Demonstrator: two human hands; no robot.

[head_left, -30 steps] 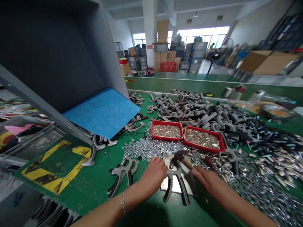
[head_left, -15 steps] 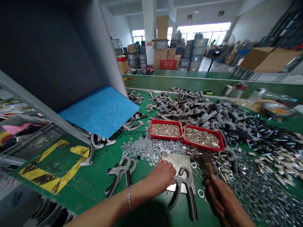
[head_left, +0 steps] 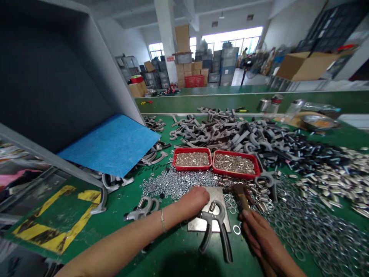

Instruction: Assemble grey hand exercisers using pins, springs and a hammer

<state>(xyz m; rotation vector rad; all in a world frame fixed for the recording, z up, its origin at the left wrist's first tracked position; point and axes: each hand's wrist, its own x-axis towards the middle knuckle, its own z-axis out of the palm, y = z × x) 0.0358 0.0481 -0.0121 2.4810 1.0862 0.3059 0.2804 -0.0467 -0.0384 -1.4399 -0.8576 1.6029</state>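
Note:
My left hand (head_left: 193, 202) is closed over the left part of a flat metal plate (head_left: 194, 226); whatever its fingers hold is hidden. Right beside it, a grey hand gripper (head_left: 213, 218) with a coil spring and black-lined handles lies partly on the plate, its handles toward me. Wrapped round the wooden handle of a hammer (head_left: 241, 197), my right hand (head_left: 261, 234) is to the right of the plate. The hammer's head rests among metal rings and small cylinders. A second hand gripper (head_left: 144, 207) is partly covered by my left forearm.
Two red trays (head_left: 192, 168) of small metal pins stand behind loose nuts (head_left: 167, 184). Farther back is a heap of grey handle parts (head_left: 219, 130). Metal rings (head_left: 305, 219) spread at right. A large grey box (head_left: 115, 77) with a blue sheet (head_left: 112, 144) stands at left.
My view has turned slightly right. My left hand has moved a little farther forward over the plate, and its forearm now covers part of the second hand gripper. My right hand still holds the hammer.

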